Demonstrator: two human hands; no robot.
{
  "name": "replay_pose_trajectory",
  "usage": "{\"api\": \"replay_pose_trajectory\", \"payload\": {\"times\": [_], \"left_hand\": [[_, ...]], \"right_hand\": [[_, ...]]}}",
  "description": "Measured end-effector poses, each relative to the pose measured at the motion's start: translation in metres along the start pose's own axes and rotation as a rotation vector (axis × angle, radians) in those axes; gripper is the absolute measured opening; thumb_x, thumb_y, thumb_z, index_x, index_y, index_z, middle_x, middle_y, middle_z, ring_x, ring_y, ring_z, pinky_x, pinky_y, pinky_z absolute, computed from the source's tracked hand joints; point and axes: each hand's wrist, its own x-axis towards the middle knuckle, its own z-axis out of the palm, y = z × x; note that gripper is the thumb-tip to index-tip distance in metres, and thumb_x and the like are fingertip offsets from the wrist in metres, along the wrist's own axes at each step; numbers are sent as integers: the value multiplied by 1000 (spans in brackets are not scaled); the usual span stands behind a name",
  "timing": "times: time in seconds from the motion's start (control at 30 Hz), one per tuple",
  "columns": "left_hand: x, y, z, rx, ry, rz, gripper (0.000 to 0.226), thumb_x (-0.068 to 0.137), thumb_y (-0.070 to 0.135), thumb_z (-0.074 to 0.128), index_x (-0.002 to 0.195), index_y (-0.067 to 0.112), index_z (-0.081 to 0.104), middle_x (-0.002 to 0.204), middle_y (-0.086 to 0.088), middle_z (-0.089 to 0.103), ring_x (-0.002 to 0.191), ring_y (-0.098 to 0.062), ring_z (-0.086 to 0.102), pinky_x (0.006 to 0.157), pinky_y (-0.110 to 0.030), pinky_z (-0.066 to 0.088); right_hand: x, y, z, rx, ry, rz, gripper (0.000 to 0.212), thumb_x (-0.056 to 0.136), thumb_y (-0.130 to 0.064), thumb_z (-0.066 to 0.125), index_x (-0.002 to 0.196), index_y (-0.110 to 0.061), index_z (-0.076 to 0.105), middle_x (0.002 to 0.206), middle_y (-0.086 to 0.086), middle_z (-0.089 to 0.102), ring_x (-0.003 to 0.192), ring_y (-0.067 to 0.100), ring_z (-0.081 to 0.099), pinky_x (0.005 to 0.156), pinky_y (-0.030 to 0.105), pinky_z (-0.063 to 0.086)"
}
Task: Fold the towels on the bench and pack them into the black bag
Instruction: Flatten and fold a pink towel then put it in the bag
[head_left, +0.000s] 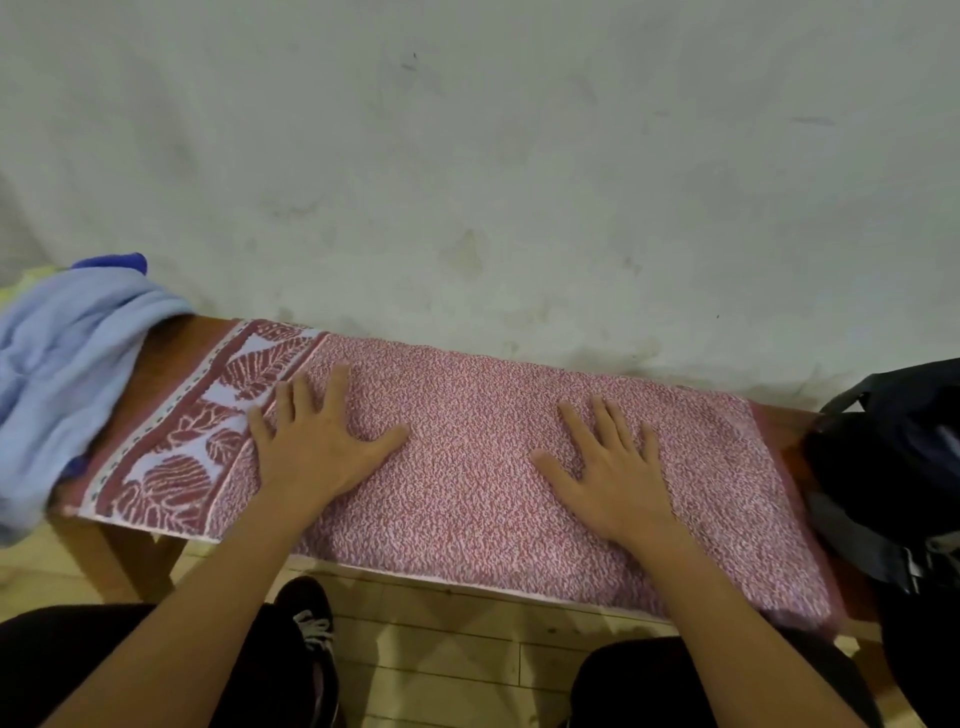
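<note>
The pink-and-white speckled terry towel (467, 457) is pressed flat under both spread grips, left hand (317, 441) and right hand (608, 467), its long axis running along the surface from one grip to the other.

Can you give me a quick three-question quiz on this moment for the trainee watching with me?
1. True or false: both the left hand and the right hand lie flat with fingers spread on the red patterned towel.
2. Where is the black bag? A) on the floor under the bench B) at the right end of the bench C) on the person's lap
3. Fill in: the bunched pile at the left end of the bench is topped by a light ____ towel.

Key: 1 true; 2 B; 3 blue.
</note>
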Motion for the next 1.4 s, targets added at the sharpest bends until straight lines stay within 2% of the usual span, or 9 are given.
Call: {"api": "replay_pose_trajectory", "payload": {"times": [0.17, 0.5, 0.63, 0.73, 0.97, 1.13, 1.2, 1.3, 1.4], "left_hand": [[-17, -3, -4, 70, -82, -44, 114, 58, 101, 0, 153, 39, -10, 163, -10, -14, 149, -35, -15, 110, -70, -8], [-24, -1, -6, 86, -110, -8, 102, 70, 93, -1, 153, 36, -16, 161, -11, -22, 147, -36, -20, 109, -71, -10], [-27, 21, -3, 32, -126, 169, 89, 82, 80, 3, 156, 31, -8, 162, -5, -18, 148, -23, -22, 115, -63, -9], [-32, 47, -3, -40, -170, 312, 78, 91, 72, 12, 156, 33, -3, 163, 3, -16, 148, -16, -20, 115, -58, -16], [-35, 69, 7, 45, -207, 375, 93, 78, 82, 7, 154, 32, -15, 160, 3, -26, 145, -20, -28, 115, -56, -19], [-36, 72, 6, -81, -114, 359, 91, 83, 80, 25, 156, 27, 10, 164, 1, -1, 151, -20, -7, 118, -52, -13], [-40, 80, 2, -100, 7, 333, 78, 85, 76, 33, 143, 24, 36, 153, -1, 29, 144, -20, 23, 121, -50, 9], [-54, 96, -13, -15, 109, 290, 72, 82, 81, 28, 105, 20, 60, 112, 1, 57, 106, -16, 53, 103, -41, 42], [-68, 105, -25, 23, 0, 268, 69, 79, 86, 33, 66, 21, 55, 62, 7, 56, 57, -9, 54, 72, -33, 53]], "right_hand": [[0, 2, -1, 16, 0, -56, 91, 77, -85, -9, 156, -41, -9, 166, 1, -14, 151, 18, -19, 120, 53, -14], [-10, -2, 0, 28, -6, -76, 85, 80, -82, -9, 155, -41, -13, 165, 0, -15, 151, 19, -20, 119, 55, -15], [-10, -7, -2, 208, 76, -55, 67, 97, -68, 15, 156, -36, 17, 166, -5, 11, 153, 16, 4, 119, 50, -12], [-7, -15, -6, 404, 244, -53, 56, 101, -56, 28, 145, -25, 45, 151, -5, 43, 141, 16, 36, 123, 45, 11], [-3, -33, 3, 188, 138, -125, 72, 94, -63, 12, 153, -26, 29, 159, -5, 27, 148, 15, 22, 125, 46, 4], [1, -31, -3, 261, 200, -115, 50, 103, -48, 40, 144, -22, 47, 150, -2, 43, 140, 17, 35, 123, 45, 19], [4, -33, -6, 301, 274, -113, 40, 103, -39, 46, 136, -19, 55, 140, 0, 52, 132, 19, 43, 116, 46, 31], [13, -39, -6, 301, 392, -180, 28, 100, -18, 55, 128, -16, 61, 130, 4, 59, 121, 23, 52, 107, 46, 43], [31, -45, -12, 263, 356, -309, 56, 82, 9, 64, 131, -17, 60, 132, 6, 58, 124, 26, 52, 109, 47, 42]]}}
